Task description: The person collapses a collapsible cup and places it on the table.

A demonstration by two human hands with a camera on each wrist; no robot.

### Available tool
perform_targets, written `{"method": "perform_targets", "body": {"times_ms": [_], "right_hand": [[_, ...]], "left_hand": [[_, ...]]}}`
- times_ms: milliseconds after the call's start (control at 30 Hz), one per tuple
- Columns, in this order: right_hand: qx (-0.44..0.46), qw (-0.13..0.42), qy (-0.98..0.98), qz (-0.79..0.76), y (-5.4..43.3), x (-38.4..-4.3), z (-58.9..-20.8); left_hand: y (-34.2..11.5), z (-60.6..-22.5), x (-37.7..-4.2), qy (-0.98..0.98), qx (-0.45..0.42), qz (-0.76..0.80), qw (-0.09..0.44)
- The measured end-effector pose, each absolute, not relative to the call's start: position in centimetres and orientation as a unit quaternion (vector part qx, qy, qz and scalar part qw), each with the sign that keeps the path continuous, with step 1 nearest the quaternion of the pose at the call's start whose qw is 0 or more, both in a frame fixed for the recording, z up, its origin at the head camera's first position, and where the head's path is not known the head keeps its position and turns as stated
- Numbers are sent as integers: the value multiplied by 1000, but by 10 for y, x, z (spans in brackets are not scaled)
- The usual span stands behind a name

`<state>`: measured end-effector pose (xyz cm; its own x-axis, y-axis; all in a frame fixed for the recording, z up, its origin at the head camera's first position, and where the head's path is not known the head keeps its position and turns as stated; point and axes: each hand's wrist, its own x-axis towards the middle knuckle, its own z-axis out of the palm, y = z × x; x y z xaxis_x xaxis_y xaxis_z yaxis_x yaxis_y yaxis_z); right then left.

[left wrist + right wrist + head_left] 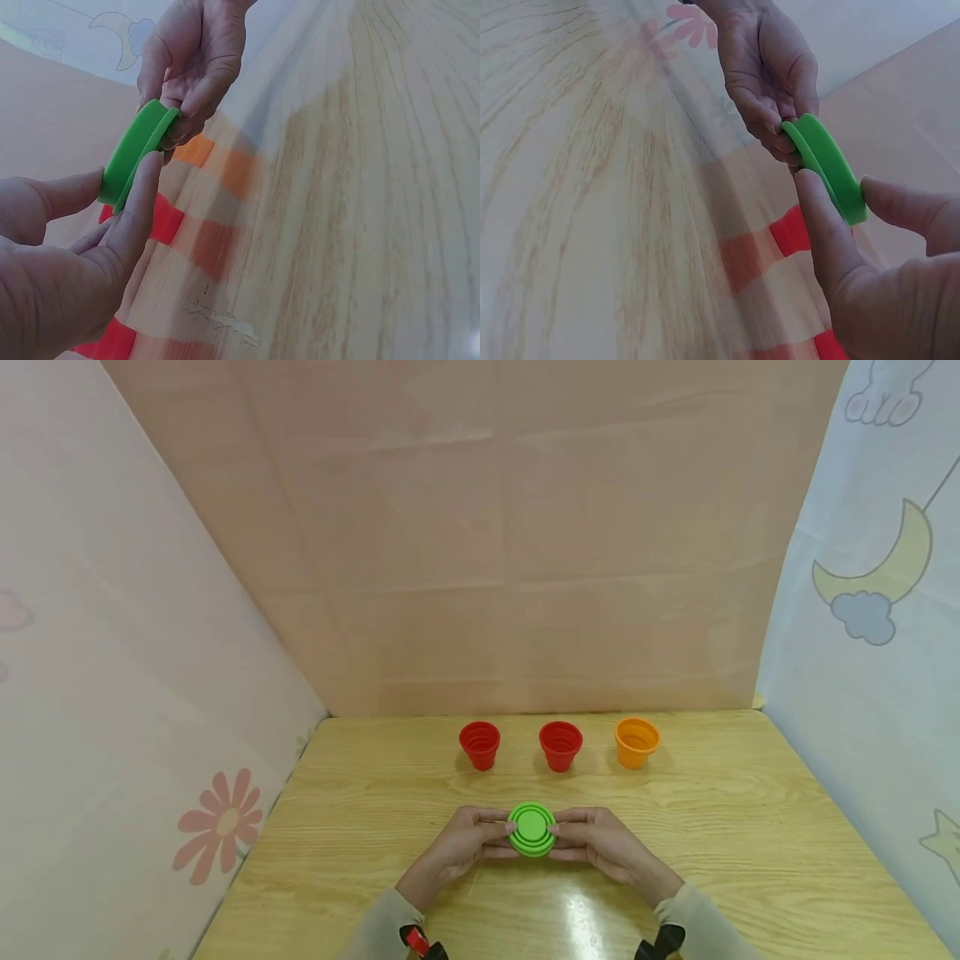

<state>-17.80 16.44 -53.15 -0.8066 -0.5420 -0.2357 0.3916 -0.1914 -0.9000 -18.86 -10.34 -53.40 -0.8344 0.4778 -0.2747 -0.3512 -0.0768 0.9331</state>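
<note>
A green collapsible cup (532, 828), folded flat into a ringed disc, is held up between both hands above the table. My left hand (472, 842) pinches its left edge, thumb on the near face and fingers behind. On the opposite edge, my right hand (597, 841) pinches it the same way. In the left wrist view the flattened cup (137, 154) shows its smooth side and a thin rim. Beyond the hands stand two opened red cups, one on the left (480, 745) and one in the middle (561, 745), with an opened orange cup (637, 742) to their right.
The wood-grain table (360, 827) runs back to a tan paper backdrop (495, 543). Pale printed sheets flank it, the left one (135, 610) with a flower and the right one (847, 710) with a moon. Light glares off the tabletop near the front.
</note>
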Motion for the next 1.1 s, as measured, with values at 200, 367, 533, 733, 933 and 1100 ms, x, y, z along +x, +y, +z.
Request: {"method": "perform_targets", "body": {"times_ms": [200, 367, 533, 733, 933, 1100], "right_hand": [[-99, 273, 621, -728, 165, -176, -531], [-131, 248, 667, -690, 162, -173, -535], [-146, 258, 657, -693, 159, -173, -535], [-143, 250, 649, -704, 158, -173, -533], [-112, 233, 662, -703, 157, -170, -535], [-81, 235, 659, -710, 159, -169, -533]], "left_hand": [[-106, -534, -190, 612, 44, 735, 290], [-108, -534, -188, 602, 46, 738, 301], [-111, -536, -187, 585, 54, 743, 320], [-111, -537, -186, 583, 49, 748, 313], [-109, -537, -184, 615, 52, 726, 304], [-108, -534, -184, 642, 81, 705, 290]]}}
